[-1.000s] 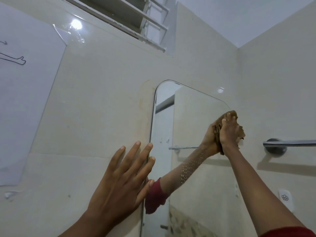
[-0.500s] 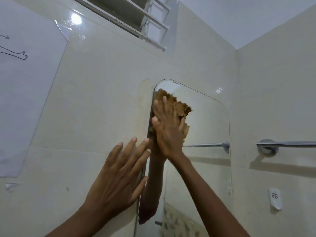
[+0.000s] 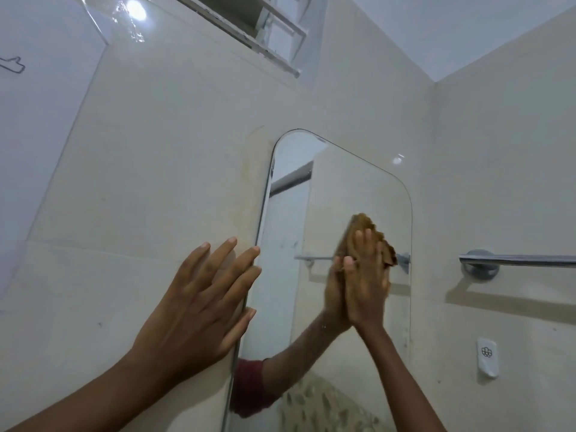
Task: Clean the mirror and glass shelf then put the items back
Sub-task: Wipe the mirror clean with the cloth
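Presses the cloth (image 3: pixel 361 223) flat to the mirror (image 3: pixel 358 188), right of centre, under the straight-fingered right hand (image 3: pixel 367 285) (no pinch, just pressure). Braces the left hand (image 3: pixel 196 300), spread and empty, on tile (image 3: pixel 156 182) alongside. Likely limp and light: best pinned under the palm.

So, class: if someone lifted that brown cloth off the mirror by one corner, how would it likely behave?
Probably floppy: the brown cloth bunches in ragged folds above the right hand. Likely light, since that flat hand alone pins it against the mirror.
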A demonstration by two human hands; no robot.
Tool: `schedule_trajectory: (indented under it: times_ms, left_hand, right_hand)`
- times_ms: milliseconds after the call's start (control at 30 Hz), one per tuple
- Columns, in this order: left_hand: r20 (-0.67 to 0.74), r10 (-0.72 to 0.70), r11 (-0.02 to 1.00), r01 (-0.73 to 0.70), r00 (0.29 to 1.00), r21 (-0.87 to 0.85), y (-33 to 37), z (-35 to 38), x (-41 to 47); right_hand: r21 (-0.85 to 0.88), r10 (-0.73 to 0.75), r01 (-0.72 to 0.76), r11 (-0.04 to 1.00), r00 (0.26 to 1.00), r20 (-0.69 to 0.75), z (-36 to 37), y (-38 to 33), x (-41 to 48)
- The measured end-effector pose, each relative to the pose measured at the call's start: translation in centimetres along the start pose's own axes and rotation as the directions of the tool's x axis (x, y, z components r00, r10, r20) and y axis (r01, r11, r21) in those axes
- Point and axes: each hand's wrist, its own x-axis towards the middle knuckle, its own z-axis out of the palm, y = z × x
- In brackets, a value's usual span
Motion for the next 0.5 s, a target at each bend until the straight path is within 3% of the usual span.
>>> schedule_trajectory:
  times_ms: [167,267,400,500]
  left_hand:
    - [0.000,-0.003,1.000,0.003,1.000,0.007,0.0,-0.2,0.1]
    - [-0.006,-0.003,1.000,0.003,1.000,0.003,0.0,-0.1,0.0]
    - [-0.005,-0.005,1.000,0.005,1.000,-0.002,-0.1,-0.1,0.1]
    - [0.008,-0.008,1.000,0.008,1.000,-0.006,-0.1,-0.1,0.1]
  right_hand:
    - [-0.024,0.261,-0.264,0.964,0.963,-0.068,-1.6,4.2,0.7]
    - [0.048,0.378,-0.375,0.926,0.923,-0.071,-2.0,5.3,0.5]
    - [0.132,0.449,-0.435,0.891,0.888,-0.105,-1.9,4.1,-1.0]
    - [0.118,0.385,-0.380,0.917,0.923,-0.021,-1.8,1.8,-2.3]
